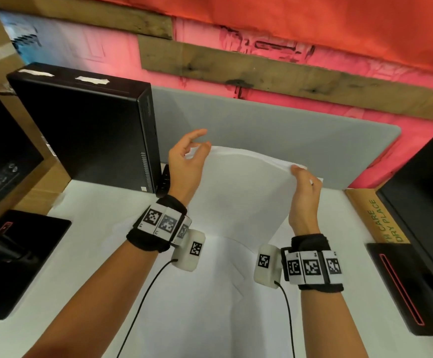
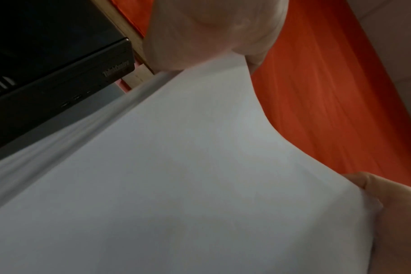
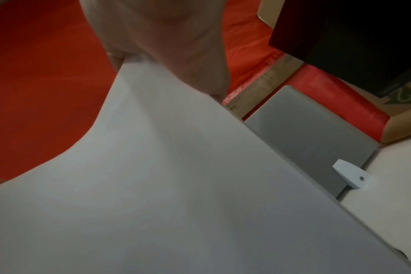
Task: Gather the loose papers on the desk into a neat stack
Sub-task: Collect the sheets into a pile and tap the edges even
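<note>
A bundle of white papers (image 1: 243,192) stands on edge on the white desk (image 1: 101,223), bowed between my hands. My left hand (image 1: 192,153) pinches its upper left corner, thumb in front, index finger raised. My right hand (image 1: 304,182) grips the upper right corner. In the left wrist view the papers (image 2: 176,166) fill the frame, with the left hand (image 2: 214,31) at their top and the right hand's thumb (image 2: 373,187) on the far corner. The right wrist view shows the papers (image 3: 176,185) under my right hand (image 3: 167,46). More white sheets (image 1: 225,275) lie flat on the desk below.
A black computer case (image 1: 86,130) stands at the back left. A grey divider panel (image 1: 287,130) rises behind the papers. Black monitor bases sit at the left (image 1: 16,259) and right (image 1: 411,288). A cardboard box (image 1: 380,215) lies at the right.
</note>
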### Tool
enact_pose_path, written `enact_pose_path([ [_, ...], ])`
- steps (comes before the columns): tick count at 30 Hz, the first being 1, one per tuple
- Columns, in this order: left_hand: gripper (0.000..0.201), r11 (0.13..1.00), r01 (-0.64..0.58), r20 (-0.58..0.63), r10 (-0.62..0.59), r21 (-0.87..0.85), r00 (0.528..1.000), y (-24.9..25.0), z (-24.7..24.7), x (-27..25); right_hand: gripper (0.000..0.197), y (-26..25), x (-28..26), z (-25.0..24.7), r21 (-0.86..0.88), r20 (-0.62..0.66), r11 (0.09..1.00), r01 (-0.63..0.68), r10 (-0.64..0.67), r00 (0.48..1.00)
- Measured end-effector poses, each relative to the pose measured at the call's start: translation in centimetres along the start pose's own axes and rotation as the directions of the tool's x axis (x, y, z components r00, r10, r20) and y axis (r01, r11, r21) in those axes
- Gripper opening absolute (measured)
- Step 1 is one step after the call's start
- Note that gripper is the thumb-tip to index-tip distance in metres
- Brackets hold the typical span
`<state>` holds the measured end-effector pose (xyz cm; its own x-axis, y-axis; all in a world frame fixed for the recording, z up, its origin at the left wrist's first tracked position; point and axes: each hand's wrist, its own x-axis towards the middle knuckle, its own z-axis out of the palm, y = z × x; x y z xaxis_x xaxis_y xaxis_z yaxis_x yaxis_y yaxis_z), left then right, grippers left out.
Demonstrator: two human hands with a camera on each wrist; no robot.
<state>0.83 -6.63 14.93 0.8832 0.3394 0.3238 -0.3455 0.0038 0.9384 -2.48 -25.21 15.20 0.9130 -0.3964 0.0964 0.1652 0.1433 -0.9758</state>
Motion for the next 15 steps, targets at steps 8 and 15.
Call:
enact_pose_path([
  [8,0.029,0.994,0.022,0.056,-0.016,-0.111,0.998,-0.2,-0.6,0.4,0.024,0.3,0.4,-1.1,-0.028,0.186,0.989,0.144,-0.136,0.973],
  [15,0.043,0.954,0.285,0.283,-0.301,0.098,0.911,-4.7,-2.2,-1.7,0.019,5.1,-0.8,-2.0,-0.214,0.068,0.974,-0.076,0.092,0.993],
])
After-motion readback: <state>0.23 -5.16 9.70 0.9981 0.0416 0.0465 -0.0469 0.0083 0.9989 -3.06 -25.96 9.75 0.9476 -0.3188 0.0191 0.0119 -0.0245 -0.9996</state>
